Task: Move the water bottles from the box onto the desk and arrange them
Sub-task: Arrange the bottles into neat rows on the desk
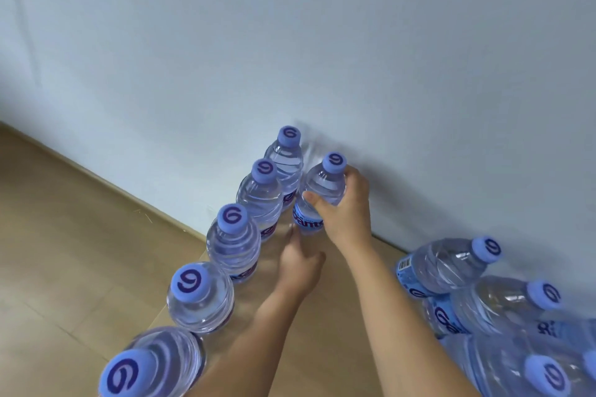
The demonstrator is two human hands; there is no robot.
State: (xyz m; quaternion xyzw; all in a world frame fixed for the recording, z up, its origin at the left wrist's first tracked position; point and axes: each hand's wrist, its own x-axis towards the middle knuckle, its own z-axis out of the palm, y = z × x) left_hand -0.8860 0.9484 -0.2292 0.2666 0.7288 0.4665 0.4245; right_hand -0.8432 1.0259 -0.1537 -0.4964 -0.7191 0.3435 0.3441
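The right hand (343,206) grips a clear water bottle (317,200) around its shoulder, thumb across the front and fingers curled behind the neck just under the lilac-blue cap (334,162); the bottle stands close to the wall, tilted a little toward the row on the left. Its cap carries a dark purple swirl like a "6" or "G", and the blue label (308,222) below the thumb shows white lettering partly covered by the hand, something like "Gante", though the whole word cannot be read. The left hand (301,263) lies lower, nearer the person, with a finger stretched toward the foot of the held bottle; whether it touches the bottle cannot be told, and its other fingers are hidden. To the left of both hands a row of five bottles (233,243) runs along the desk edge from near the person out to the wall, all upright, each cap printed with the same swirl. To the right of the right forearm a cluster of bottles (451,263) leans against one another, with blue labels showing a barcode and parts of the same lettering. The desk (351,316) is a plain tan surface; beyond its left edge is a light wood-plank floor (74,226), and a pale bluish-white wall (322,42) fills the upper view.
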